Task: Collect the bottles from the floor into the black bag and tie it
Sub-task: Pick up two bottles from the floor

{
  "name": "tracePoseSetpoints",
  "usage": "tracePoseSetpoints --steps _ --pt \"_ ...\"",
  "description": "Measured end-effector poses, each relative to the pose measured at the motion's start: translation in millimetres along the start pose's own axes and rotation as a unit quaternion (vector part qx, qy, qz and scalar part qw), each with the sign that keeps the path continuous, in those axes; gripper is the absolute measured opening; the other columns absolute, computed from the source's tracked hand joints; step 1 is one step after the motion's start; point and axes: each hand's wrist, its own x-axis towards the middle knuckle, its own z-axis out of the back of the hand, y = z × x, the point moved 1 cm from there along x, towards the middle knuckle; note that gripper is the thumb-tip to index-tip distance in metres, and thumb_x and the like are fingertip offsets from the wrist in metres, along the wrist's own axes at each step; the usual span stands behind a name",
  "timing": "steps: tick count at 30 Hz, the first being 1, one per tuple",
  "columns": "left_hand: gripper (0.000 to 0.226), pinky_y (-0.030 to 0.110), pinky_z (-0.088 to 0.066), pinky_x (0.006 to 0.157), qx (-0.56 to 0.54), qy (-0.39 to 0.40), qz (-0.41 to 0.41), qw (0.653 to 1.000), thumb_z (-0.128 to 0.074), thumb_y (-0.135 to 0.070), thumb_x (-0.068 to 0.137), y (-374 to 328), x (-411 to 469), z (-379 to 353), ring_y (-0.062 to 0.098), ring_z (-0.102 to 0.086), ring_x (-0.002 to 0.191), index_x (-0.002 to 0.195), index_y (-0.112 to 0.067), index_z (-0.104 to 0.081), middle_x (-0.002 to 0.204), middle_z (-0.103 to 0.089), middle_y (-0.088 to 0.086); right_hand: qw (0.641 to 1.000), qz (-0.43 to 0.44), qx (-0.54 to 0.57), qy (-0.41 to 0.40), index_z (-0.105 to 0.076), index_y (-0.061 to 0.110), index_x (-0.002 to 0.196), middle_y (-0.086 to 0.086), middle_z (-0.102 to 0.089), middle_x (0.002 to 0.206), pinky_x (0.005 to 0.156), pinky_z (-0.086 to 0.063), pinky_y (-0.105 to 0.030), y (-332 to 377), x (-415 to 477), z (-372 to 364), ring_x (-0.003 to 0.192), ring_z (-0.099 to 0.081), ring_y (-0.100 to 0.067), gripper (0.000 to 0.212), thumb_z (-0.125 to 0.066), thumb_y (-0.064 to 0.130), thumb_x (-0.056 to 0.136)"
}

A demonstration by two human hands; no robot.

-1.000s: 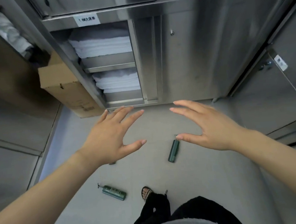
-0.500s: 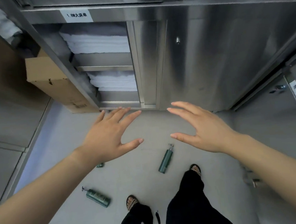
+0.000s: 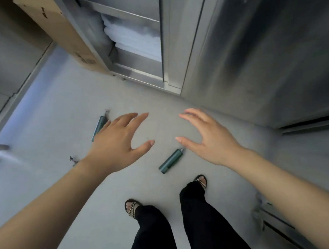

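Dark green pump bottles lie on the grey floor. One bottle lies between my hands, just ahead of my feet. A second bottle shows partly behind my left hand. Only the pump head of a third bottle sticks out beside my left wrist. My left hand and my right hand hover above the floor, palms down, fingers spread and empty. No black bag is in view.
A steel cabinet with shelves of folded white linen stands ahead. A cardboard box leans beside it on the left. My feet in sandals stand below. A metal fitting sits at lower right.
The view has tilted down toward the floor and I have stepped forward. A third bottle has come into sight behind my left hand. Both hands stay spread and empty.
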Motion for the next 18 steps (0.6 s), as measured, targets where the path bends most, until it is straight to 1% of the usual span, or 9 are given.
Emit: tracePoseSetpoints --steps 2,5,7,10,11,13,15,18 --pt "0.075 0.042 -0.039 0.101 -0.009 0.015 0.014 1.000 -0.028 -0.072 0.078 13.8 20.1 -36.8 0.024 -0.048 0.123 0.142 -0.034 -0.028 0.144 -0.044 -0.001 1.000 -0.021 0.022 -0.005 -0.046 0.022 0.136 0.003 -0.037 0.147 0.106 -0.033 -0.030 -23.9 17.8 -36.0 0.134 -0.036 -0.015 0.060 -0.056 0.051 0.085" --pt "0.067 0.038 -0.040 0.095 -0.024 0.029 0.041 0.998 -0.039 -0.066 0.084 36.6 45.6 -90.6 0.025 -0.056 0.109 0.142 -0.033 -0.029 0.143 -0.044 -0.002 0.997 -0.059 0.052 -0.014 -0.043 0.024 0.138 0.004 -0.036 0.147 0.104 -0.033 -0.028 -60.7 37.1 -89.2 0.135 -0.034 -0.013 0.062 -0.049 0.056 0.085" --pt "0.064 0.038 -0.038 0.097 -0.036 0.039 0.059 0.997 -0.042 -0.062 0.085 59.3 63.2 -139.5 0.024 -0.056 0.111 0.142 -0.034 -0.030 0.144 -0.043 -0.003 0.994 -0.081 0.067 -0.012 -0.042 0.024 0.138 0.003 -0.035 0.147 0.105 -0.032 -0.029 -93.4 49.6 -136.2 0.135 -0.034 -0.013 0.067 -0.044 0.061 0.082" --pt "0.064 0.041 -0.040 0.100 -0.040 0.068 0.057 0.995 -0.041 -0.064 0.083 92.5 87.7 -220.4 0.025 -0.058 0.106 0.140 -0.039 -0.030 0.143 -0.044 -0.004 0.991 -0.111 0.075 0.007 -0.039 0.024 0.140 0.004 -0.032 0.149 0.107 -0.030 -0.028 -148.1 63.1 -216.7 0.136 -0.030 -0.013 0.068 -0.043 0.062 0.084" --pt "0.063 0.042 -0.041 0.100 -0.035 0.069 0.051 0.996 -0.041 -0.065 0.083 101.9 95.9 -249.1 0.025 -0.058 0.106 0.140 -0.039 -0.031 0.143 -0.044 -0.004 0.989 -0.121 0.078 0.011 -0.039 0.024 0.140 0.004 -0.031 0.149 0.106 -0.029 -0.027 -167.4 66.4 -245.1 0.137 -0.029 -0.013 0.066 -0.045 0.061 0.085" --pt "0.064 0.045 -0.039 0.102 -0.027 0.065 0.037 0.997 -0.040 -0.065 0.083 119.5 114.6 -306.5 0.024 -0.054 0.115 0.140 -0.038 -0.031 0.142 -0.045 -0.002 0.984 -0.151 0.090 0.000 -0.041 0.025 0.139 0.004 -0.032 0.149 0.104 -0.029 -0.027 -202.9 73.8 -301.8 0.137 -0.029 -0.014 0.064 -0.047 0.060 0.085" --pt "0.066 0.048 -0.036 0.105 -0.022 0.067 0.030 0.997 -0.035 -0.067 0.081 135.0 135.0 -367.7 0.022 -0.045 0.127 0.140 -0.037 -0.031 0.143 -0.044 -0.001 0.978 -0.184 0.096 -0.017 -0.042 0.024 0.138 0.003 -0.033 0.148 0.103 -0.031 -0.027 -236.9 80.4 -357.3 0.136 -0.031 -0.015 0.065 -0.046 0.060 0.084" --pt "0.068 0.050 -0.031 0.109 -0.019 0.093 0.031 0.995 -0.034 -0.069 0.080 159.9 165.5 -460.4 0.021 -0.034 0.135 0.141 -0.038 -0.028 0.147 -0.039 0.000 0.966 -0.229 0.111 -0.052 -0.043 0.023 0.138 0.002 -0.034 0.148 0.105 -0.036 -0.032 -286.2 90.0 -434.5 0.135 -0.034 -0.015 0.064 -0.047 0.059 0.085"
